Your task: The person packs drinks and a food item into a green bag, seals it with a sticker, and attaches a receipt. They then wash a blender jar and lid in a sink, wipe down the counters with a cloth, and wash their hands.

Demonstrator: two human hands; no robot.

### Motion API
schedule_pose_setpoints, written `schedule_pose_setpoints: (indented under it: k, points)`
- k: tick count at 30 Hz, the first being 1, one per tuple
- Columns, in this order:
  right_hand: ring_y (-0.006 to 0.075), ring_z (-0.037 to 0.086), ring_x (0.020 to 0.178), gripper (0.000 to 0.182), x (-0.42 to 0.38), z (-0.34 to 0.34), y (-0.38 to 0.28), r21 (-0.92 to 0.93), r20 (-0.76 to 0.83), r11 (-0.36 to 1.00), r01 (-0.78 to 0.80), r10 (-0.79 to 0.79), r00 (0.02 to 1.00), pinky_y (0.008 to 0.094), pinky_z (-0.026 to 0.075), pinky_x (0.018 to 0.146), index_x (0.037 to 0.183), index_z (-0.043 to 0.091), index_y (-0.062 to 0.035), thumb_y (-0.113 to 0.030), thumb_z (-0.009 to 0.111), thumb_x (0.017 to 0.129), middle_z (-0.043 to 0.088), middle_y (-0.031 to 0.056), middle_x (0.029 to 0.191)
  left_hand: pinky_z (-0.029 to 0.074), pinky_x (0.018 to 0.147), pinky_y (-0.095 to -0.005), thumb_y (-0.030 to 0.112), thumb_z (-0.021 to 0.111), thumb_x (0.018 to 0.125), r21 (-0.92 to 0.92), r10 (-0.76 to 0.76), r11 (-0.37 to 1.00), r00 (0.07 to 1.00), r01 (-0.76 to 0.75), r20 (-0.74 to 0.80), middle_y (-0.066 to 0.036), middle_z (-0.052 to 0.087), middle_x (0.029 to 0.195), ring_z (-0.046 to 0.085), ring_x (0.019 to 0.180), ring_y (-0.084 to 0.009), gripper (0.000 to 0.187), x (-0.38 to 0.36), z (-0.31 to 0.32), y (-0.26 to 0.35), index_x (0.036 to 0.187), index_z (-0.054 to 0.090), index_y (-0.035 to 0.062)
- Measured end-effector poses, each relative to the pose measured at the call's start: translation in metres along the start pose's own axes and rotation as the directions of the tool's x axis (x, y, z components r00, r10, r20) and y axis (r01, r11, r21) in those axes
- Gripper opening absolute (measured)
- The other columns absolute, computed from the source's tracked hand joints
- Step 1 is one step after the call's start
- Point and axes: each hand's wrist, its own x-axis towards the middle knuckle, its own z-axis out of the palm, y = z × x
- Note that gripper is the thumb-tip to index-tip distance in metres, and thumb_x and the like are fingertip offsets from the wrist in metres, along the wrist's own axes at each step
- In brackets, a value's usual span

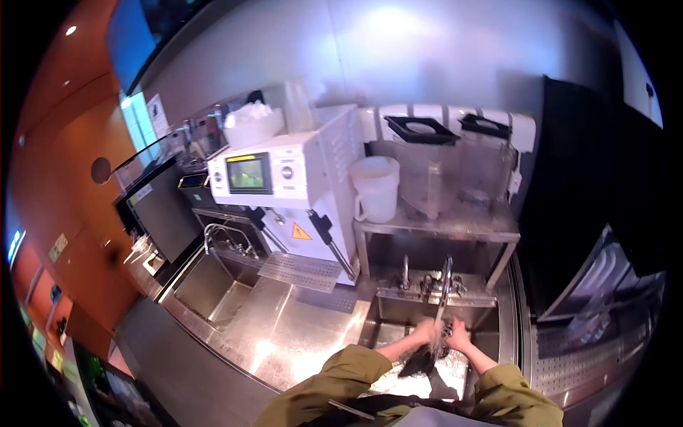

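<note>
Both my hands are over a steel sink (488, 313) under a running faucet (447, 274). My left hand (427, 332) has its fingers closed at the upper part of a dark object (418, 361), which hangs down into the basin. On the other side of the water stream, my right hand (459, 333) is closed against the same dark object. Water splash and small size blur the fingertips. The object's exact kind cannot be made out.
A white machine (284, 178) with a screen and drip tray (299, 272) stands left of the sink. Behind the sink, a steel shelf (441, 226) bears a white pitcher (376, 188) and clear blender jars (427, 178). Another sink (213, 292) lies farther left.
</note>
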Motion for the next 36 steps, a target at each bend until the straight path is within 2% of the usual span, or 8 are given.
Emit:
schedule_pose_setpoints:
  k: [2,6,9,12,16,19,22,36]
  points:
    - [0.0313,0.044,0.111,0.083,-0.016,0.024,0.014,-0.235,0.130,0.798,0.555,-0.540,0.832,0.0373,0.037,0.093,0.125,0.034,-0.0026,-0.020,0.073,0.055,0.044,0.0187,0.119,0.043,0.071,-0.0396,0.029,0.044,0.085,-0.323,-0.107,0.941,0.994,0.101,-0.001,-0.016,0.061,0.088,0.058,0.084,-0.0298,0.029,-0.003,0.001,0.007,0.087,0.058,0.0031]
    - [0.0213,0.052,0.099,0.065,-0.019,0.041,-0.011,0.704,0.264,0.701,-0.115,-0.107,0.959,0.0337,0.041,0.087,0.115,0.048,-0.0035,-0.026,0.075,0.060,0.056,0.0127,0.106,0.041,0.064,-0.0380,0.039,0.045,0.085,-0.666,-0.436,0.678,0.900,0.311,-0.024,-0.013,0.060,0.079,0.053,0.070,-0.0219,0.043,0.007,-0.005,0.000,0.081,0.059,-0.0011]
    - [0.0245,0.056,0.087,0.064,-0.007,0.049,-0.008,0.450,0.381,0.871,-0.199,0.014,0.925,0.0346,0.045,0.078,0.109,0.052,0.0039,-0.037,0.072,0.064,0.059,0.0181,0.096,0.042,0.060,-0.0356,0.040,0.050,0.083,-0.637,-0.624,0.648,0.771,0.419,-0.127,-0.010,0.058,0.073,0.053,0.067,-0.0186,0.042,0.003,-0.035,-0.021,0.077,0.059,-0.0002]
    - [0.0272,0.060,0.077,0.063,0.011,0.062,-0.004,0.221,0.518,0.692,-0.687,0.514,0.684,0.0355,0.050,0.065,0.101,0.054,0.0092,-0.039,0.068,0.063,0.059,0.0210,0.095,0.044,0.062,-0.0372,0.028,0.062,0.074,-0.232,-0.501,0.852,0.860,0.470,-0.096,-0.015,0.061,0.067,0.057,0.064,-0.0262,0.027,-0.011,-0.036,-0.090,0.071,0.062,0.0014]
    - [0.0337,0.058,0.085,0.036,-0.015,0.088,-0.010,-0.197,0.198,0.908,0.369,-0.332,0.922,0.0409,0.048,0.071,0.090,0.055,0.0086,-0.019,0.058,0.068,0.052,0.0240,0.104,0.046,0.070,-0.0423,0.024,0.047,0.080,0.237,-0.052,0.971,0.997,0.037,0.059,-0.019,0.060,0.083,0.058,0.080,-0.0351,0.024,0.005,-0.050,-0.079,0.083,0.062,0.0060]
    - [0.0342,0.035,0.115,0.034,-0.014,0.045,-0.043,-0.108,0.323,0.928,-0.355,0.371,0.871,0.0441,0.038,0.089,0.099,0.058,0.0010,-0.016,0.056,0.070,0.040,0.0194,0.120,0.045,0.068,-0.0455,0.016,0.048,0.078,0.278,0.220,0.939,0.975,-0.202,-0.035,-0.018,0.058,0.084,0.056,0.080,-0.0377,0.014,0.042,-0.055,-0.029,0.083,0.058,0.0059]
    - [0.0318,0.037,0.115,0.036,-0.038,0.063,-0.032,-0.470,0.141,0.855,0.221,-0.174,0.975,0.0461,0.041,0.084,0.099,0.060,-0.0017,-0.023,0.062,0.070,0.043,0.0168,0.116,0.045,0.076,-0.0421,0.008,0.052,0.072,0.433,0.602,0.714,0.798,-0.550,0.021,-0.018,0.054,0.100,0.054,0.091,-0.0344,0.026,0.081,-0.061,0.012,0.098,0.054,0.0053]
    - [0.0376,0.048,0.099,0.049,-0.026,0.016,-0.032,0.202,0.217,0.921,-0.333,0.290,0.932,0.0371,0.039,0.089,0.096,0.054,0.0082,-0.026,0.069,0.065,0.047,0.0286,0.103,0.030,0.097,-0.0403,0.008,0.056,0.069,0.550,0.747,0.457,0.637,-0.700,0.191,-0.016,0.048,0.116,0.042,0.111,-0.0310,0.051,0.096,-0.052,0.012,0.117,0.044,-0.0002]
